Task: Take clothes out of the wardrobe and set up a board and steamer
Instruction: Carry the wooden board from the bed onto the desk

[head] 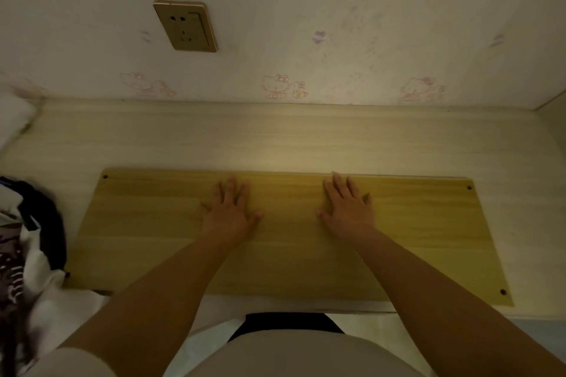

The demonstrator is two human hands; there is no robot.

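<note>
Two flat palms are doing the work: the left hand (pixel 229 214) and the right hand (pixel 347 211) both lie spread on the board (pixel 153 232), fingers straight and slightly fanned, gripping nothing, only pressing down on its upper half near the far edge. The board rests flat on the pale table (pixel 275 138), running out well to the outer side of each hand, its near edge back toward the wrists at the table's front. To seat it well, I would judge, keep the pressure even through both palms and slide rather than lift, squaring the far edge just beyond the fingertips with the line of the wall (pixel 306 9). Clothes (pixel 27 242) lie bunched out past the left hand, touching or just overlapping the board's near corner there (worth nudging clear so nothing gets trapped under it). A wall socket (pixel 185 26) sits up beyond and to the outer side of the left hand, handy for a steamer, which is not in view.
</note>
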